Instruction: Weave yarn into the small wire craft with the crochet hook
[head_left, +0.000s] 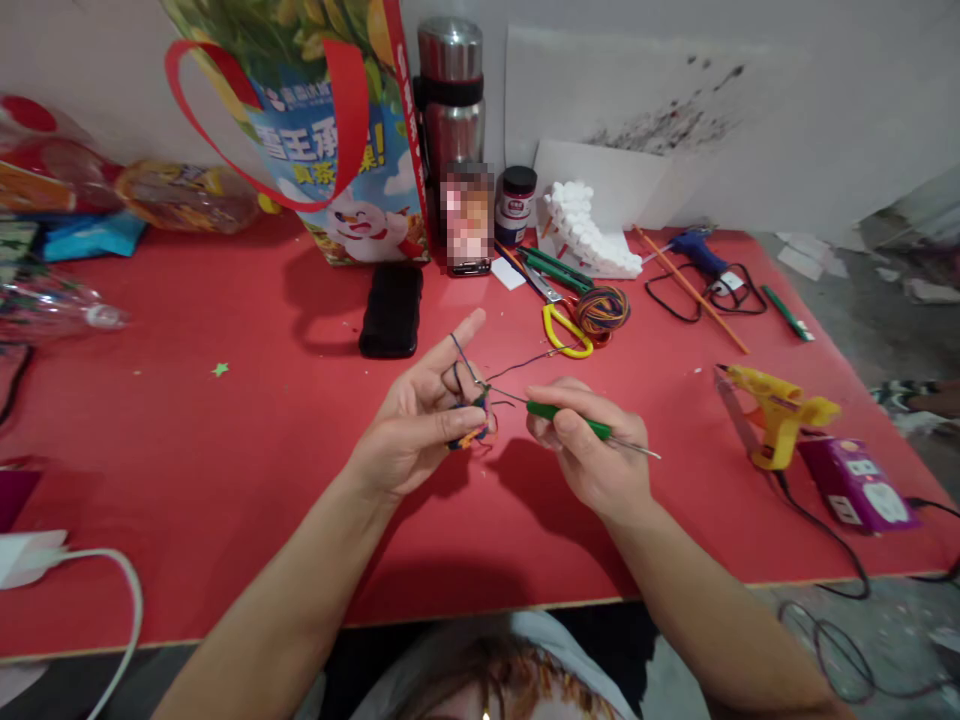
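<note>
Pinching the small crocheted piece (471, 428), the left hand (420, 420) keeps yarn (463, 357) over its raised index finger. The right hand (592, 440) grips the green-handled crochet hook (568, 418), which lies lengthwise toward the piece, on its right side, hook end at the upper edge.

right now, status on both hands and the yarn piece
Left hand pinching small yarn piece. Right hand on green-handled hook. Strand leads to yarn ball.
</note>
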